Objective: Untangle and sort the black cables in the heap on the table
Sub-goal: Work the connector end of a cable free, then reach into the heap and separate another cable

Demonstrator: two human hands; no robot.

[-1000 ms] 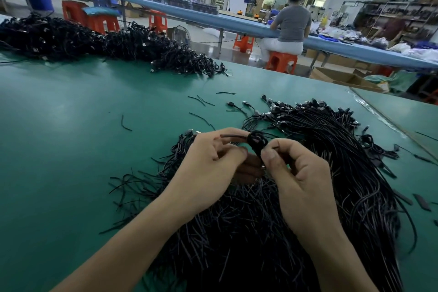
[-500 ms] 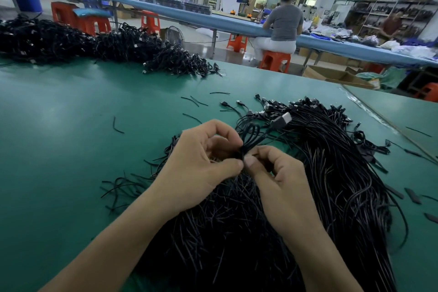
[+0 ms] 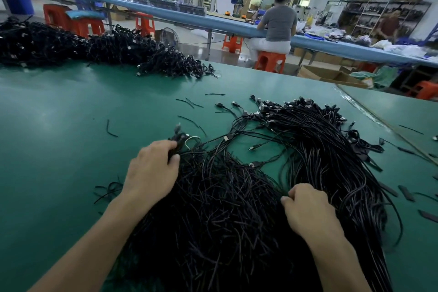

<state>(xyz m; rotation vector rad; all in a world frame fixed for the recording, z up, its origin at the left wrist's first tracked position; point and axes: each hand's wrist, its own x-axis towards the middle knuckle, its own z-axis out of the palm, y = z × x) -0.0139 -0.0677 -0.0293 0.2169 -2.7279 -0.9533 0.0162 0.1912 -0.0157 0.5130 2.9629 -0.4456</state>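
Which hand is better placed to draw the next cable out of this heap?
Probably the right hand: it seems to pinch a strand in the middle of the heap. The left hand grips a clump of cable ends at the heap's left edge, fit for anchoring.

The heap of black cables (image 3: 256, 244) sprawled across the near middle of the green table (image 3: 59, 125). Its right side was a combed sheaf (image 3: 331, 161), strands running side by side from near to far, with the plugs (image 3: 296, 106) bunched at the far end. The left side was a looser tangle (image 3: 220, 208) of cut ends. The left hand (image 3: 151, 170) gripped a small clump (image 3: 180, 140) at the tangle's far left corner. The right hand (image 3: 308, 211) lay curled on the heap between tangle and sheaf; whether it held a strand I couldn't tell.
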